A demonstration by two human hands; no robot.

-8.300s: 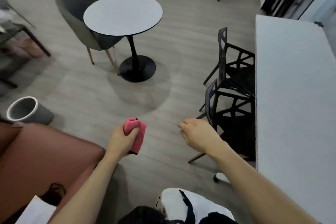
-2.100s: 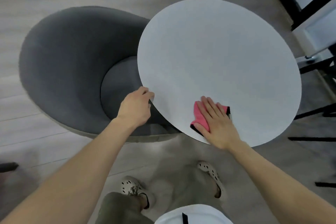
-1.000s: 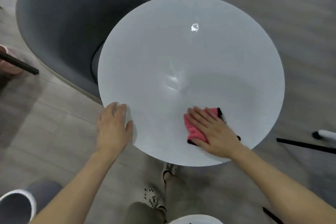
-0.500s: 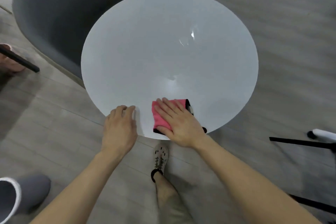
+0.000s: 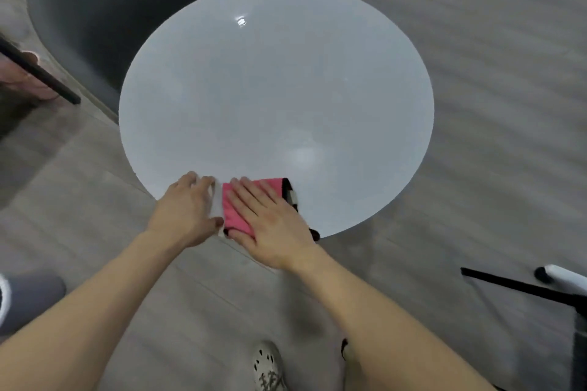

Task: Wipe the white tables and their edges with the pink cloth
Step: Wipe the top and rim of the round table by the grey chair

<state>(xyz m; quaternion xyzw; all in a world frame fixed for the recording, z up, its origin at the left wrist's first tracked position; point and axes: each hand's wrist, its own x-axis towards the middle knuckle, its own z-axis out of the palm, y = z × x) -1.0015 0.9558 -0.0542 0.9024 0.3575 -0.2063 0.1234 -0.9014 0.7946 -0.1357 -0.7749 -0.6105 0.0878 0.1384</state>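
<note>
A round white table [image 5: 276, 98] fills the middle of the view. My right hand [image 5: 270, 222] lies flat, fingers straight, pressing the folded pink cloth [image 5: 236, 211] onto the tabletop at its near edge. The cloth has a black trim showing at its right side. My left hand [image 5: 187, 209] rests on the table's near rim just left of the cloth, fingers on top and thumb at the edge, almost touching the cloth.
A dark grey tub chair [image 5: 104, 9] stands behind the table at the upper left. A grey bin [image 5: 28, 298] sits on the wood floor at the lower left. Black chair legs [image 5: 521, 287] reach in at the lower right. My shoe [image 5: 268, 368] is below the table.
Over the last second my right hand has slid the pink cloth leftward along the near edge, ending beside my left hand, which stays on the rim. I have shifted around the table.
</note>
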